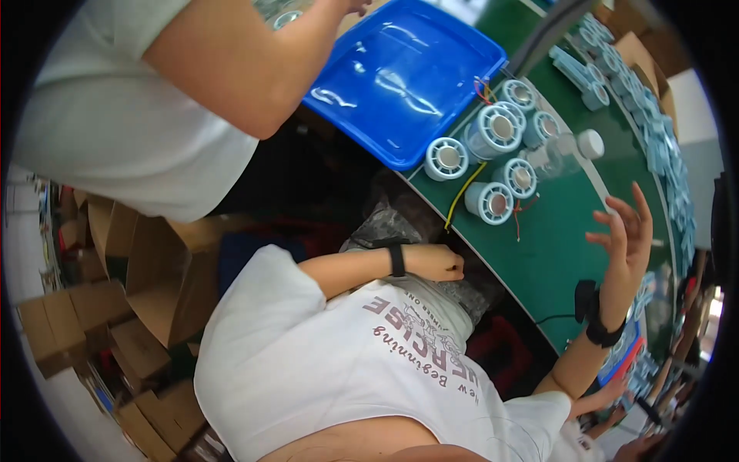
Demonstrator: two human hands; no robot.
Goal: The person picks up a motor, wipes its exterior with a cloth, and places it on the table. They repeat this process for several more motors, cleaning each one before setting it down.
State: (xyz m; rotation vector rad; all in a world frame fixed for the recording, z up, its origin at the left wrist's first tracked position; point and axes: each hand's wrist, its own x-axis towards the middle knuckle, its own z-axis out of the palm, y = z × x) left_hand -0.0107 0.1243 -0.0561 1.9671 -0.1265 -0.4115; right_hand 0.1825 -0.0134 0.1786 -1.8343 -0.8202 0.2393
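My left hand (435, 262) rests low over my lap, its fingers curled in and nothing seen in it. Raised above the green table's right part, my right hand (627, 239) has its fingers spread and holds nothing. Between the hands and the blue tray stands a group of light-blue round housings with slotted rims and metal discs; the tallest housing (494, 131) rises above the others. Closest to my left hand is a front housing (489, 203). Beside the group lies a clear plastic bottle (557, 157) with a white cap. A yellow wire (462, 196) hangs over the table edge.
A shiny blue tray (400, 77) lies at the far left of the green table (531, 269). Another person's arm (239, 61) reaches past it. Many light-blue parts (662, 138) line the right side. Cardboard boxes (154, 277) stand at left.
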